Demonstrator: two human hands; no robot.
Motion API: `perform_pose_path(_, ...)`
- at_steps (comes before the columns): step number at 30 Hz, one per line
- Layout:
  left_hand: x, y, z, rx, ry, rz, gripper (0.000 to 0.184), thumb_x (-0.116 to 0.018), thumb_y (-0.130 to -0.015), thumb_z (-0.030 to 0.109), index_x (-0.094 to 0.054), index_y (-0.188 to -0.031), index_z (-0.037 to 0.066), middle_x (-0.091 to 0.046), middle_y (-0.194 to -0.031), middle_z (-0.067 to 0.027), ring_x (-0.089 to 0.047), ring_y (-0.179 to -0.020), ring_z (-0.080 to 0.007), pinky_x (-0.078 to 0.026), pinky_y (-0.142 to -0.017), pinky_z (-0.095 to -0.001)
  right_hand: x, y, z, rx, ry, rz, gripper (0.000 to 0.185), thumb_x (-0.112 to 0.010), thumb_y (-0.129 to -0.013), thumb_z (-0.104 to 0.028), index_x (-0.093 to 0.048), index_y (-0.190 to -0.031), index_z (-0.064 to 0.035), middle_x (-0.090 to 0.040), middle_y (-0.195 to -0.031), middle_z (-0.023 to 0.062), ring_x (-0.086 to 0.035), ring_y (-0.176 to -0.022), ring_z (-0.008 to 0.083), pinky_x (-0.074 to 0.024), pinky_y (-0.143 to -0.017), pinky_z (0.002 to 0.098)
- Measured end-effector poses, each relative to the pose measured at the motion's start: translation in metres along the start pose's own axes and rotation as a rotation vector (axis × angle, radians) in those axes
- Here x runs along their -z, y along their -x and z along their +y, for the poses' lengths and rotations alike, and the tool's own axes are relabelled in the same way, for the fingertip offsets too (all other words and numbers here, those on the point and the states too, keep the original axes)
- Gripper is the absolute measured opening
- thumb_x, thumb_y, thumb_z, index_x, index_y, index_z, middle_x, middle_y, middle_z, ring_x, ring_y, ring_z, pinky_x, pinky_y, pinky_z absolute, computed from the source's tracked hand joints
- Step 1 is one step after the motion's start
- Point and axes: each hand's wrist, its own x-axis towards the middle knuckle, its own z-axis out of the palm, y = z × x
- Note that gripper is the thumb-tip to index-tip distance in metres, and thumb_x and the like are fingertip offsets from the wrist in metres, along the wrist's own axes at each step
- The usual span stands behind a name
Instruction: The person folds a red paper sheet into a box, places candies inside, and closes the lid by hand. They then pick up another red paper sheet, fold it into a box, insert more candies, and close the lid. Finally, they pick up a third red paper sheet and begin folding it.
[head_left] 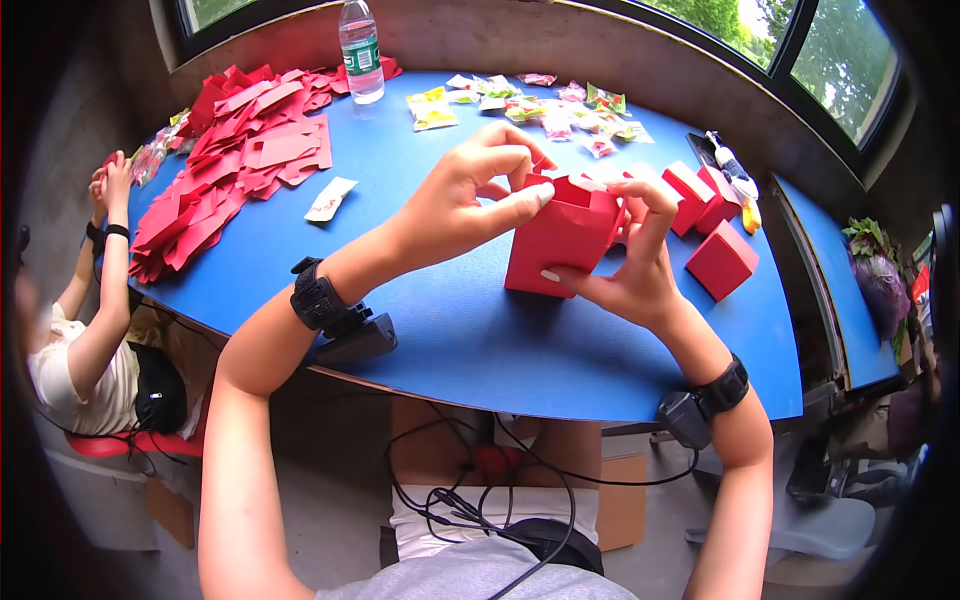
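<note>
A red paper box (553, 245) stands upright on the blue table, its top flaps raised. My right hand (640, 255) grips the box from the right side, thumb on the near face and fingers up at the rim. My left hand (485, 185) is at the top left of the box, thumb and fingers pinched on a raised red flap (541, 160). Just right of my right hand are several closed red boxes (722, 260). What is inside the box in my hands cannot be made out.
Flat red box pieces (235, 140) lie heaped at the left. Wrapped candies (560, 110) are scattered at the back, near a water bottle (361, 55). One white packet (330, 199) lies left of centre. A co-worker's hands (112, 185) work at the far left. Cables (490, 490) hang over my lap.
</note>
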Motion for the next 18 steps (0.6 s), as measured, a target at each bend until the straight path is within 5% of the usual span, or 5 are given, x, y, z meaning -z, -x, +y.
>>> perform_pose_path(7, -0.0081, -0.0010, -0.0008, 0.067, 0.126, 0.059, 0.021, -0.065, -0.087, 0.023, -0.056, -0.086, 0.004, -0.057, -0.113, -0.0110, -0.057, -0.103, -0.0182, -0.052, -0.081, -0.0323, 0.0034, -0.0033, -0.0024, 0.011, 0.057, 0.101, 0.079, -0.084, -0.066, -0.017, -0.023, -0.116, -0.0085, -0.045, -0.108, 0.0164, -0.057, -0.104, 0.0281, -0.0553, -0.079, 0.0402)
perform_pose_path(9, -0.0096, -0.0019, -0.0015, 0.012, 0.135, 0.125, 0.020, -0.069, -0.083, 0.018, -0.061, -0.093, 0.002, -0.064, -0.098, -0.0078, -0.062, -0.090, -0.0164, -0.054, -0.076, -0.0301, 0.0052, -0.0036, 0.0019, 0.019, 0.083, 0.091, 0.078, -0.084, -0.066, -0.017, -0.024, -0.114, -0.0079, -0.045, -0.108, 0.0166, -0.057, -0.104, 0.0277, -0.0555, -0.079, 0.0393)
perform_pose_path(18, -0.0063, 0.0007, -0.0062, -0.230, -0.100, 0.114, 0.020, -0.067, -0.081, 0.006, -0.059, -0.099, 0.001, -0.066, -0.090, -0.0106, -0.066, -0.081, -0.0203, -0.054, -0.073, -0.0308, 0.0056, -0.0044, 0.0036, -0.059, 0.017, 0.164, 0.072, -0.085, -0.065, -0.020, -0.028, -0.108, -0.0062, -0.048, -0.109, 0.0185, -0.061, -0.092, 0.0235, -0.0549, -0.075, 0.0372)
